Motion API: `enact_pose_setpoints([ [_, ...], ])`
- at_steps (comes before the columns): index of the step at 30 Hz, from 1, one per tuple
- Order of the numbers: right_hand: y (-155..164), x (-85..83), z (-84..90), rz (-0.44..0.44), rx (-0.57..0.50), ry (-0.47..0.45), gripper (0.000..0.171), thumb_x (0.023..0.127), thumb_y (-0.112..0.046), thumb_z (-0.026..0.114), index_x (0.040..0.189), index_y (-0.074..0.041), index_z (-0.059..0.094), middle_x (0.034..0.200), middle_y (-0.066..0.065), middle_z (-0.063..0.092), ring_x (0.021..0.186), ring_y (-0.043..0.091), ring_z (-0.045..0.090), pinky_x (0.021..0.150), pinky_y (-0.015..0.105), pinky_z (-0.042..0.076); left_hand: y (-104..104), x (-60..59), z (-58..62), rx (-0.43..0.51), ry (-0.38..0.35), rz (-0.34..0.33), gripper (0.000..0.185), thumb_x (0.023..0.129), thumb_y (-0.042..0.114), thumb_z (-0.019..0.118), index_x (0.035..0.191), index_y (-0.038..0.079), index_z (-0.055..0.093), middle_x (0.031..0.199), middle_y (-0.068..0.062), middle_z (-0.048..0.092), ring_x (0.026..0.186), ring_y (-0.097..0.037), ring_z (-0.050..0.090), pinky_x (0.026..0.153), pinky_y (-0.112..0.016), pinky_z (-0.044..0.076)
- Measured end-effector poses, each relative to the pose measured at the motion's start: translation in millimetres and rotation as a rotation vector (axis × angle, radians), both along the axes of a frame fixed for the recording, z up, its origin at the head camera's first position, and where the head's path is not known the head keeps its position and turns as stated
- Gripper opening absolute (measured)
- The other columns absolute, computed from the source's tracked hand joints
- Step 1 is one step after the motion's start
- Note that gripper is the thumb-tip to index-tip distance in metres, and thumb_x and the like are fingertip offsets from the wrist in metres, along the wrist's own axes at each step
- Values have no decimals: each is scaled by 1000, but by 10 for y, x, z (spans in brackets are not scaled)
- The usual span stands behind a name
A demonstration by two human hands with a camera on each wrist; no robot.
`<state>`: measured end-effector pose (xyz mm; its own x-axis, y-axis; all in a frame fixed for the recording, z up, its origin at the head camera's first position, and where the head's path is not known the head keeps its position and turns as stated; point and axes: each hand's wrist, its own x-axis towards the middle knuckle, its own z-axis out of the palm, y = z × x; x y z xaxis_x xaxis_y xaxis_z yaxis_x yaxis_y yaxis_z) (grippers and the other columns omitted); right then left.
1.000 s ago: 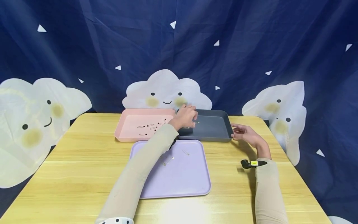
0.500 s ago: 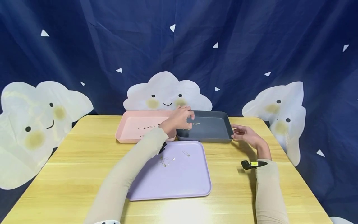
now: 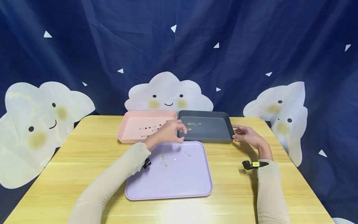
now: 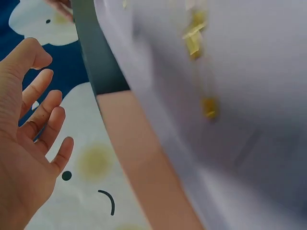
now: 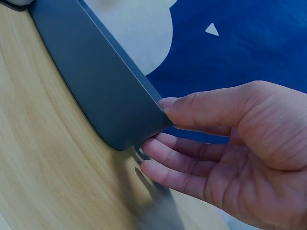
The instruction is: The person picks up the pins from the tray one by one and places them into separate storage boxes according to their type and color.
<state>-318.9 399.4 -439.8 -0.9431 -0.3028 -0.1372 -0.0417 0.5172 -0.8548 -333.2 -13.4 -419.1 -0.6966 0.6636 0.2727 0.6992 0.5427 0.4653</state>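
Observation:
My left hand (image 3: 170, 133) hovers with loosely spread fingers, holding nothing, over the spot where the pink tray (image 3: 131, 118), the grey tray (image 3: 212, 132) and the purple tray (image 3: 181, 180) meet. In the left wrist view this hand (image 4: 29, 139) shows an open palm beside the grey tray's wall (image 4: 96, 62). My right hand (image 3: 246, 133) touches the grey tray's right near corner, thumb on the rim (image 5: 96, 81) and fingers (image 5: 182, 158) straight along the wall. Gold safety pins (image 3: 194, 124) lie in the grey tray. Black pins (image 3: 146, 128) lie in the pink tray, and a few pins (image 3: 165, 160) lie on the purple tray.
All three trays sit on a wooden table (image 3: 84, 161). A dark blue curtain with white cloud faces (image 3: 167, 93) hangs right behind it. Bare wood stretches left of the trays and along the right side (image 3: 232, 186).
My left hand has drawn back from over the grey tray toward me and to the left, empty. The right hand has stayed at the tray's corner.

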Motion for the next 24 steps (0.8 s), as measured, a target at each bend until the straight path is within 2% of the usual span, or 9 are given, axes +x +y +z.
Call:
enact_pose_setpoints([
  [5, -4, -3, 3, -1, -4, -5, 68, 97, -9, 66, 154, 8, 33, 138, 37, 52, 119, 23, 58, 88, 16, 53, -44, 188, -88, 51, -94, -19, 26, 76, 19, 78, 101, 11, 74, 96, -7, 66, 89, -29, 62, 76, -27, 46],
  [8, -5, -7, -5, -9, -16, -13, 69, 96, -8, 67, 154, 7, 34, 138, 37, 52, 118, 22, 58, 88, 17, 54, -35, 266, -142, 53, -117, -36, 26, 77, 19, 77, 102, 12, 74, 96, -7, 66, 91, -27, 62, 76, -26, 46],
  [16, -8, 9, -15, -8, -41, -26, 69, 96, -6, 66, 155, 7, 32, 140, 38, 50, 120, 25, 57, 91, 23, 56, 43, 340, -283, -33, -114, -81, 26, 77, 21, 81, 102, 17, 74, 93, 2, 66, 90, -11, 54, 81, -26, 45],
  [20, -12, 4, -25, -11, -51, -34, 70, 96, -6, 66, 155, 7, 32, 141, 38, 49, 121, 26, 57, 91, 24, 57, 74, 338, -317, -78, -67, -110, 26, 74, 21, 82, 99, 19, 75, 89, 7, 64, 86, -8, 51, 81, -26, 43],
  [24, -8, -2, -15, -4, -45, -31, 70, 96, -6, 66, 156, 7, 30, 142, 38, 49, 126, 35, 54, 94, 27, 57, 102, 329, -329, -121, -21, -118, 24, 72, 23, 82, 95, 22, 74, 87, 9, 62, 85, -8, 49, 80, -25, 41],
])
